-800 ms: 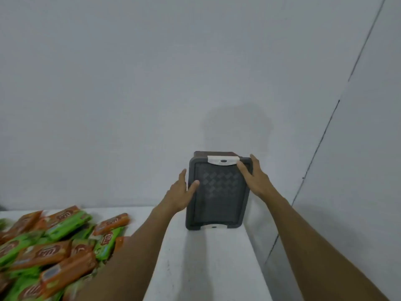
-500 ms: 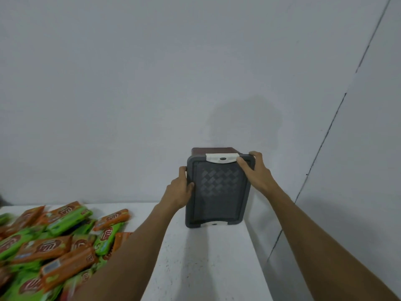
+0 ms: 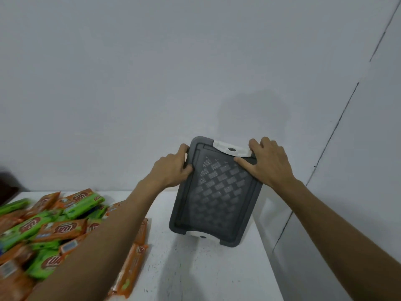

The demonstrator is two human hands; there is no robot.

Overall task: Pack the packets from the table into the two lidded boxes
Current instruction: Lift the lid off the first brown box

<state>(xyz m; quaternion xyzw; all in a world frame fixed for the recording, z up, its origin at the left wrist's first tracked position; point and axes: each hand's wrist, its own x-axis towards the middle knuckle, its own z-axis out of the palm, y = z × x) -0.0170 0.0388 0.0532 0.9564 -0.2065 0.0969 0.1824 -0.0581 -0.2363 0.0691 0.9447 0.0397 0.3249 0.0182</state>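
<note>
At nine o'clock on the tabletop [image 3: 195, 274] the packets [image 3: 54, 229] lie heaped, unpacked, while my left hand [image 3: 171, 170] closes its grip on the ten o'clock edge of the lidded box [image 3: 217, 198] and my right hand [image 3: 268, 167] on its one o'clock corner, tilting it, I judge, to bring it within reach.

Desk [image 3: 195, 268]: packets [image 3: 54, 229] heaped at left, some lying toward the middle. Lidded box [image 3: 217, 192] at far right, tilted, before the wall [image 3: 152, 83]. Left grip [image 3: 171, 170] on the box's far-left edge, right grip [image 3: 269, 166] on its far-right corner.
</note>
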